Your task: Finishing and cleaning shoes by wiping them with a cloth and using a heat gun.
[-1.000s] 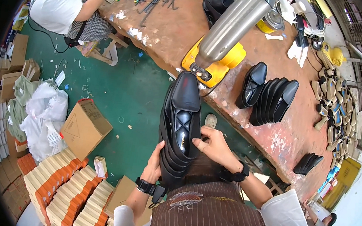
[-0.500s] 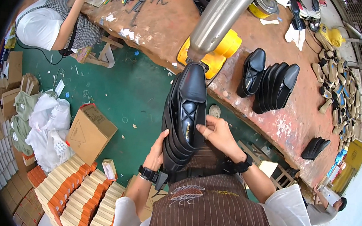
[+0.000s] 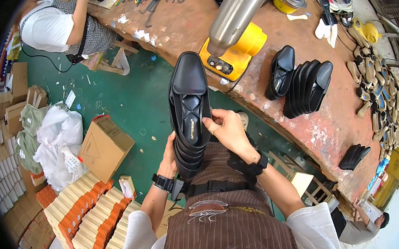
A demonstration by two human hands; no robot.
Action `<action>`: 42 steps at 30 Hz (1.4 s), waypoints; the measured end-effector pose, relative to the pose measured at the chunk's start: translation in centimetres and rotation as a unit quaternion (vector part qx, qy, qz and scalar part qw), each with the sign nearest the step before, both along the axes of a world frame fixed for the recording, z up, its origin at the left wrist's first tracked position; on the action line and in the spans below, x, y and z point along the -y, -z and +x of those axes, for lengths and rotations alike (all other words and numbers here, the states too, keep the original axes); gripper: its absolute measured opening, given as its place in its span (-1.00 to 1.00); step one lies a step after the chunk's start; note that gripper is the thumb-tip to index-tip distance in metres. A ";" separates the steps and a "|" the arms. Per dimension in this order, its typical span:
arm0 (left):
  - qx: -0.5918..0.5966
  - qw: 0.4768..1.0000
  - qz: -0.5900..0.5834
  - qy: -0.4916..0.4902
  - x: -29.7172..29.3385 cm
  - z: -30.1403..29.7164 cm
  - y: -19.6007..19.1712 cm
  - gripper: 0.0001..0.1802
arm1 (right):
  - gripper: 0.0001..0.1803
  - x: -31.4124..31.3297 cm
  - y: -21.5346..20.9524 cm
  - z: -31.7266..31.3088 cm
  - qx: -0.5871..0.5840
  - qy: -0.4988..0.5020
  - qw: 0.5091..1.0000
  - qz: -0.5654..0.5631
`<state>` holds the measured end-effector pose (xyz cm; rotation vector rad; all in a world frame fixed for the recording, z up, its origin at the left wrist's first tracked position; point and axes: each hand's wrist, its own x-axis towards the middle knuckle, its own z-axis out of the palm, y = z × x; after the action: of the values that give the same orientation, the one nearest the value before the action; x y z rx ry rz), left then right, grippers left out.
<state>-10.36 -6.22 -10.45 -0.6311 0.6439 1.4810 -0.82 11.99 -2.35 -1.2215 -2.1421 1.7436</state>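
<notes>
A nested stack of black loafers [image 3: 189,163] is in front of my body, toes pointing away. My left hand [image 3: 170,159] is closed around the stack's left side near the heels. Uppermost lies a loafer [image 3: 192,77] with a crossed pattern and gold print on its insole. My right hand [image 3: 229,131] pinches that top loafer's right rim, thumb and fingertips together. Just beyond the toe is a yellow hot-air blower [image 3: 225,66] with a thick metal tube [image 3: 242,15], on the table's edge.
Another stack of black shoes [image 3: 308,90] and a single loafer [image 3: 281,72] stand on the brown worktable [image 3: 263,119]. Many beige shoes [image 3: 378,90] lie at far right. A co-worker [image 3: 49,26] works at upper left. Cartons [image 3: 105,146] and white bags [image 3: 60,132] sit on the green floor.
The stack has moved left and away from the blower's tube, both my hands going with it. My right hand stays at the top loafer's rim. The co-worker's arm has shifted.
</notes>
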 end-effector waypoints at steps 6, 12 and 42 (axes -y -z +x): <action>0.006 0.998 -0.057 0.005 3.0 0.2 -0.3 -0.37 | -0.71 1.1 0.3 3.0 -0.020 -0.001 0.973 -0.230; 0.039 0.999 -0.024 -0.011 3.4 0.2 2.3 -0.42 | -0.51 -0.5 0.7 8.6 -0.128 0.190 0.871 -0.436; 0.038 0.997 0.062 0.023 -2.6 1.8 2.5 0.03 | -0.63 -2.0 -0.6 16.2 -0.105 0.336 0.878 -0.325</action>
<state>-8.59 -3.62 -12.99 -0.5702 0.5013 1.4356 15.35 14.04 -1.73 -1.5491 -0.8197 2.1295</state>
